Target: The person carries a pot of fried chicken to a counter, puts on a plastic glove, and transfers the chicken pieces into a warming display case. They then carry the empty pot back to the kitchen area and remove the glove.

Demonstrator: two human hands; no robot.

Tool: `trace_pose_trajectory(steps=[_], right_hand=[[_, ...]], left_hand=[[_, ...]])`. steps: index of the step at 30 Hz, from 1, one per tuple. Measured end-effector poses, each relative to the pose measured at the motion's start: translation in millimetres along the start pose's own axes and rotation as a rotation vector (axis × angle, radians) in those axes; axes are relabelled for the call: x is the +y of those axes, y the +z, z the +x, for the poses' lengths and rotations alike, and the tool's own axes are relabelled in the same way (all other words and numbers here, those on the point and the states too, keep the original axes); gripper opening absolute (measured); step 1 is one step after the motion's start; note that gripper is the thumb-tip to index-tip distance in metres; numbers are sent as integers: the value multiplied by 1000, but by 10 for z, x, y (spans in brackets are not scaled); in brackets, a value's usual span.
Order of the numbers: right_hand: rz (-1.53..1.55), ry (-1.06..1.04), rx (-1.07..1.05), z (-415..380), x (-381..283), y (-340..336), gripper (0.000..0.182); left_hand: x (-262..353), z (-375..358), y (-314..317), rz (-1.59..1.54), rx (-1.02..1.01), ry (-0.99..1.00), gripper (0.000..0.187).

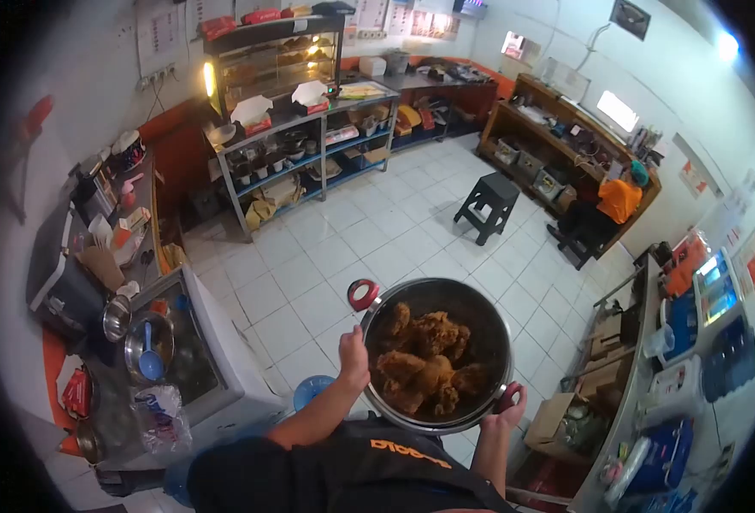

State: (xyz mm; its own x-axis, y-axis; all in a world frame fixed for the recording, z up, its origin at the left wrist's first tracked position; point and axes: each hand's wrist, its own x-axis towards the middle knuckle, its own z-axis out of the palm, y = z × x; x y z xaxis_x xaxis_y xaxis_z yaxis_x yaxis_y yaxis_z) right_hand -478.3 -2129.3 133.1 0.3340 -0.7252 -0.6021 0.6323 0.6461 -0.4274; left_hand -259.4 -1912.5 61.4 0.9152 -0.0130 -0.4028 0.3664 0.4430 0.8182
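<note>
A round steel pot [499, 321] with red handles is held in front of my body, above the floor. Several pieces of browned fried chicken [433, 338] lie in it. My left hand [354, 357] grips the pot's left side below the far red handle [362, 295], thumb up; its other fingers are mostly hidden. My right hand [506, 412] is closed around the near red handle [511, 394] at the lower right.
A black stool [487, 208] stands ahead on the tiled floor. Beyond it a person in orange [619, 201] sits by a wooden counter. To my left is a white chest freezer [239, 376]; shelves [595, 445] line the right. A display warmer [279, 64] stands at the back.
</note>
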Motion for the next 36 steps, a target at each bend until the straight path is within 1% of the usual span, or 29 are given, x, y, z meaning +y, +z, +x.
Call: trace_pose_trajectory(steps=[1,2,3,5,6,8,9,10,11,12,13,14,15,16,17,18,19,21,23,24,27,28,29,31,32,33,35,36], right_hand=[[-10,-26,52,191,-26,147,26],[12,-55,27,501,-47,268,25],[0,-42,39,696,-58,419,25],[15,-63,-15,1014,-25,804,24],[9,-49,-65,1208,-6,993,25],[-4,-22,-95,1625,82,1473,25],[-7,-2,-114,1734,146,1776,25],[-58,16,-108,1839,209,2104,25],[-91,32,-108,2166,204,2213,25],[-78,21,-128,2537,312,2362,25],[-57,8,-141,2883,406,2581,26],[-116,33,-127,2981,499,2873,27],[-124,58,-129,3174,648,3162,27],[-155,154,-209,3365,780,3390,27],[-193,241,-277,3501,874,3589,28],[-218,230,-206,3541,1038,3924,32],[-233,259,-239,3857,1194,4060,31],[-279,318,-204,4241,1546,4484,29],[-329,292,-247,4394,1910,4988,30],[-317,285,-195,4358,2095,5327,36],[-359,261,-201,4776,2674,5948,38],[-323,262,-176,4854,2844,6193,35],[-315,254,-185,5098,3045,6394,35],[-266,218,-281,5641,3334,6624,31],[-327,118,-202,5691,3461,6882,29],[-386,134,-231,5792,3572,7084,31],[-335,203,-247,5962,3765,7598,31],[-324,206,-243,6129,3918,7867,31]], left_hand=[[-87,193,192,-14,-56,-8,35],[76,223,497,18,-36,-5,36],[111,361,736,5,-21,-15,36],[166,731,1073,17,-37,-31,36],[181,901,1267,11,-21,-27,36],[233,1291,1694,-12,-30,-33,34],[232,1569,1884,-29,-2,-21,34],[216,1854,2060,-7,31,27,34],[160,2031,2209,18,68,58,34],[221,2203,2309,-56,76,72,33],[254,2462,2447,-67,93,90,33],[282,2654,2518,-105,92,53,33],[351,2882,2566,-135,89,24,33],[406,3110,2601,-124,113,28,33],[483,3278,2671,-137,193,85,33],[548,3470,2776,-155,266,140,33],[608,3662,2801,-138,268,179,32],[884,3990,2924,-140,279,152,33],[1027,4479,3054,-222,343,122,33],[1057,4774,3124,-259,361,170,33],[1196,5668,3210,-203,342,204,33],[1236,5998,3263,-236,333,182,33],[1396,6292,3407,-241,321,186,33],[1658,6727,3664,-302,348,121,32],[1648,7085,3673,-254,337,123,32],[1718,7294,3755,-242,337,105,32],[1946,7816,3972,-276,212,82,31],[2165,7944,4232,-338,227,101,33]])
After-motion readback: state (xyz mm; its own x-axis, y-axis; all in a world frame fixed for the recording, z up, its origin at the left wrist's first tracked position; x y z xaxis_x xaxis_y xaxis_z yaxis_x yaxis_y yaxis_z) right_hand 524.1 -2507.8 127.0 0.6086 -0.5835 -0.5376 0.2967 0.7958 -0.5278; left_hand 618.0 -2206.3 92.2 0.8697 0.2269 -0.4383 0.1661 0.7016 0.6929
